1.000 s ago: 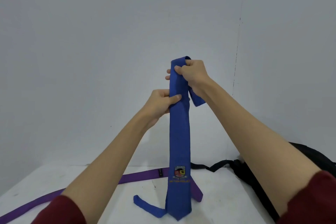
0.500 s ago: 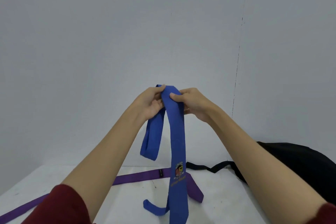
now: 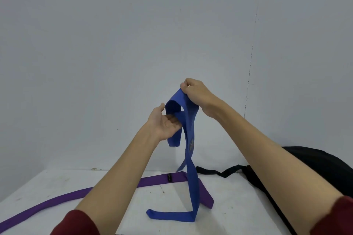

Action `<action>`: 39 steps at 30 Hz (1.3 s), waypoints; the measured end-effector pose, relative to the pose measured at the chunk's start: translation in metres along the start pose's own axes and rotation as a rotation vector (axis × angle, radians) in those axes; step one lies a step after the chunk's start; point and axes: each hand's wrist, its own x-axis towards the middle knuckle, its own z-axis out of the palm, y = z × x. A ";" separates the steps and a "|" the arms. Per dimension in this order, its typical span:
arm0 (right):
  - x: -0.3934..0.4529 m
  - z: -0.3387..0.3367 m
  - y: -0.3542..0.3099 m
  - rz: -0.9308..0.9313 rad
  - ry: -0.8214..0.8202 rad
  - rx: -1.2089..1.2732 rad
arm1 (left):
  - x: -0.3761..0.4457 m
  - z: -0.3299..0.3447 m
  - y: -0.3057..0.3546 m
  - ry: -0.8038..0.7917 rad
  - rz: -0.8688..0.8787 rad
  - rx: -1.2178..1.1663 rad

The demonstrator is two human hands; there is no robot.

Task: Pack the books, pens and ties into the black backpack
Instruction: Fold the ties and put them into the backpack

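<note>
A blue tie [image 3: 191, 160] hangs in the air over the white table [image 3: 229, 206], its lower end folded flat on the tabletop. My right hand [image 3: 196, 94] pinches the tie's top fold between thumb and fingers. My left hand [image 3: 165, 123] is held palm up just below, fingers straight and slipped into a loop of the tie that drapes over them. A purple tie [image 3: 114, 187] lies flat across the table behind the blue one. The black backpack [image 3: 309, 166] lies at the right, partly hidden by my right forearm.
A black backpack strap [image 3: 219, 171] trails left across the table toward the ties. A grey wall [image 3: 114, 44] rises directly behind the table's far edge.
My right hand has lifted the top fold upward. My left hand let go of its pinch and opened palm up inside the loop. The tie's tail now lies flatter on the table.
</note>
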 end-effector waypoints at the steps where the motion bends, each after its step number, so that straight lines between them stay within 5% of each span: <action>1: 0.001 -0.002 0.000 0.024 0.011 0.006 | 0.000 0.000 -0.002 -0.017 -0.020 0.017; 9: -0.008 -0.016 0.020 0.210 -0.118 0.042 | 0.005 -0.007 0.010 -0.018 0.067 -0.054; 19: -0.039 -0.006 0.059 0.262 -0.327 -0.169 | 0.004 -0.005 0.036 0.081 0.210 0.247; 27: -0.027 0.011 0.048 0.085 -0.224 0.222 | -0.007 0.024 0.032 -0.084 0.376 0.706; 32: -0.022 0.013 0.044 0.026 -0.080 0.328 | -0.007 0.031 0.048 -0.100 0.462 0.754; 39: -0.007 0.009 0.010 0.056 0.112 0.427 | -0.005 0.007 0.014 -0.275 0.227 0.696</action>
